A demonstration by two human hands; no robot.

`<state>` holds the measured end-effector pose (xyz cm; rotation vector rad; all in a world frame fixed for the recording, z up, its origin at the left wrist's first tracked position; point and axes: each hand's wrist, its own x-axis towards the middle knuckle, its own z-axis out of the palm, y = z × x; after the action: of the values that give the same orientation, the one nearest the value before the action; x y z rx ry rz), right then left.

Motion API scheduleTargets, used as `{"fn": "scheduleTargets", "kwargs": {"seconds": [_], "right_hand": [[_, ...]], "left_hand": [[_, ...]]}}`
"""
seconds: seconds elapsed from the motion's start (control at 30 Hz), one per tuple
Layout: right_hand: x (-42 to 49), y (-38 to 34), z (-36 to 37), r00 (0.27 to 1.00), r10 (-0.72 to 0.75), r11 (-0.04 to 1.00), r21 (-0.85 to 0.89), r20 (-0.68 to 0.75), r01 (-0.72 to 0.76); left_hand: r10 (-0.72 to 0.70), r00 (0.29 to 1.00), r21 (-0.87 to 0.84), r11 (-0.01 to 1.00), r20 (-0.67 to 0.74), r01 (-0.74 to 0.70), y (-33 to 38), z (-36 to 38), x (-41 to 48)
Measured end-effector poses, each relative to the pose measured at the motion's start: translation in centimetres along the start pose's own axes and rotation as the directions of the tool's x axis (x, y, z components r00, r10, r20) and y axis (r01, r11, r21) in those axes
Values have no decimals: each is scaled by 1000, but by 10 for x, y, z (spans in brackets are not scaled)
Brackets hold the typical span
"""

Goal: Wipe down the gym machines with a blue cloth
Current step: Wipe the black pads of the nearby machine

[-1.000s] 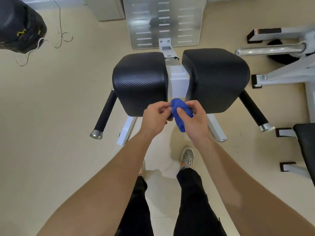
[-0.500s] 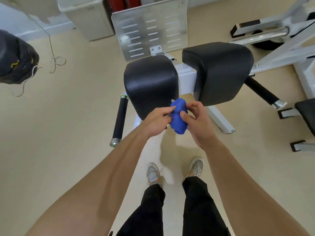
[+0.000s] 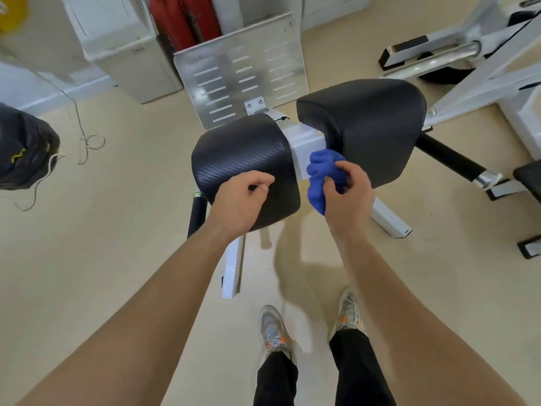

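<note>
Bright, even indoor light from overhead. Soft shadows of arms fall on beige floor (image 3: 87, 259) near shoes. Glare on metal footplate (image 3: 243, 68). Wide-angle bend at edges; corners soft, slight motion blur.

A single wide-angle view comes from a camera worn on the person's head, looking forward and steeply down. Both forearms enter from the bottom corners and reach up toward the middle of the frame, where the left hand (image 3: 244, 194) and right hand (image 3: 348, 191) sit close to the lens. Straight below, near the bottom edge, the person's own shoes (image 3: 273, 329) stand on the beige floor (image 3: 87, 259). The two black pads (image 3: 243, 153) of a gym machine fill the centre. The wide lens bends straight lines toward the edges. No second view is given, so nothing overlaps.
</note>
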<state>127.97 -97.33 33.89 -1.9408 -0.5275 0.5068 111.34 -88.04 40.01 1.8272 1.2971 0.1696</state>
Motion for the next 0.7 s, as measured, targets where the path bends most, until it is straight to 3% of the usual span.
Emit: {"fn": "scheduleTargets", "kwargs": {"seconds": [0.17, 0.33, 0.5, 0.6, 0.7], "right_hand": [[5, 10, 56, 994, -111, 983, -149, -13, 107], [11, 52, 82, 945, -304, 940, -200, -123, 277], [11, 74, 79, 963, -255, 963, -109, -87, 245], [6, 66, 76, 969, -222, 966, -156, -105, 204], [4, 50, 70, 956, -280, 939, -229, -85, 255]], "left_hand": [[107, 975, 73, 993, -197, -94, 6, -11, 27], [244, 931, 223, 957, -273, -185, 8, -9, 46], [308, 905, 291, 931, -293, -223, 4, -2, 53], [283, 919, 276, 939, -274, -206, 6, -2, 51], [264, 930, 257, 946, -256, -198, 8, -5, 48]]}}
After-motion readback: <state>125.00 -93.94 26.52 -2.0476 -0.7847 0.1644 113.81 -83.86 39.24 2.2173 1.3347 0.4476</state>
